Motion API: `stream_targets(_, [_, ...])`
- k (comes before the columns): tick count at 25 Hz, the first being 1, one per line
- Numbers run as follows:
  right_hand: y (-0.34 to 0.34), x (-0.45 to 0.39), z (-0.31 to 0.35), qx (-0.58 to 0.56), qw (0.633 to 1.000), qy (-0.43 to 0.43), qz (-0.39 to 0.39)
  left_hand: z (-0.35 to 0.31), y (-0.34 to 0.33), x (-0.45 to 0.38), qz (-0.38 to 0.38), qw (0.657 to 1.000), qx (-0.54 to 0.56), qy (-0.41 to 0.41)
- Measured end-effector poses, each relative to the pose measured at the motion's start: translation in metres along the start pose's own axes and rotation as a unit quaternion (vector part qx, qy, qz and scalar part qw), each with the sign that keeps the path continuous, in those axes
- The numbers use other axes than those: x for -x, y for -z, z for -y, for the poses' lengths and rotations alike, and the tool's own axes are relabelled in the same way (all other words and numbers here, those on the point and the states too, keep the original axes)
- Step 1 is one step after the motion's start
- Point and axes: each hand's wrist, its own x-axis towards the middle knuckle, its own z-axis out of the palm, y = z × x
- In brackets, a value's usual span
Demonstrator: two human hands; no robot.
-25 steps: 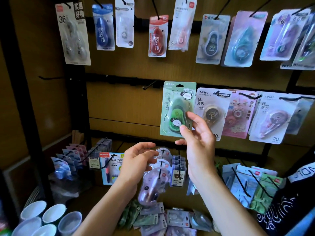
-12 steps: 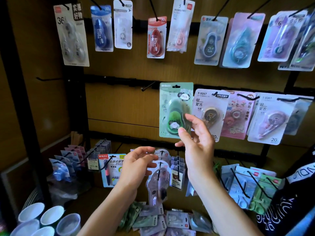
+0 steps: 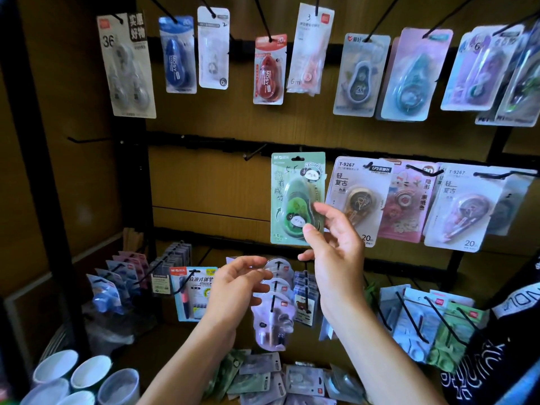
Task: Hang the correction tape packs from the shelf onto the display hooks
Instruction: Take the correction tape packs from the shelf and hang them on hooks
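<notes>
A: While the right hand (image 3: 333,247) pinches the lower right edge of the green pack (image 3: 296,200) between thumb and forefinger, is that pack on a hook yet?

B: I cannot tell. Its top slot sits level with the middle rail, just right of a bare hook (image 3: 254,153), but the hand has not let go, so I'd judge it mid-hang.

A: And the left hand (image 3: 236,287)?

B: Below and to the left of the right one, fingers loosely curled and apart, holding nothing; it hovers by a purple pack (image 3: 273,323) already on a lower hook.

A: What remains?

B: Further below both hands, a heap of loose packs (image 3: 263,378) lies on the shelf. Many hooks above and right are filled, yet plenty is left.
</notes>
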Motion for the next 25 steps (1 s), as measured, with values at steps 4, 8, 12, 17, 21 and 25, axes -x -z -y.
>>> stream_targets(4, [0.001,0.003,-0.002,-0.017,1.000,-0.011,-0.019,0.002,0.002,0.001,-0.002,1.000,-0.001,0.009])
stream_targets(8, [-0.002,-0.001,0.002,-0.026,0.999,-0.007,-0.025,0.002,0.001,0.002,-0.007,1.000,0.004,0.012])
stream_targets(12, [-0.002,-0.003,0.001,-0.012,0.999,-0.019,-0.026,0.003,0.000,0.003,-0.008,1.000,0.004,0.013])
stream_targets(17, [-0.005,-0.011,-0.005,0.019,0.999,-0.038,-0.030,0.006,0.000,0.001,-0.006,1.000,0.008,0.013])
stream_targets(21, [-0.007,-0.025,-0.010,0.042,0.996,-0.071,-0.015,0.012,0.001,-0.001,-0.001,1.000,0.007,0.016])
stream_targets(25, [0.008,-0.013,-0.023,0.063,0.992,-0.083,-0.068,0.033,0.014,0.006,-0.009,0.998,0.042,0.050])
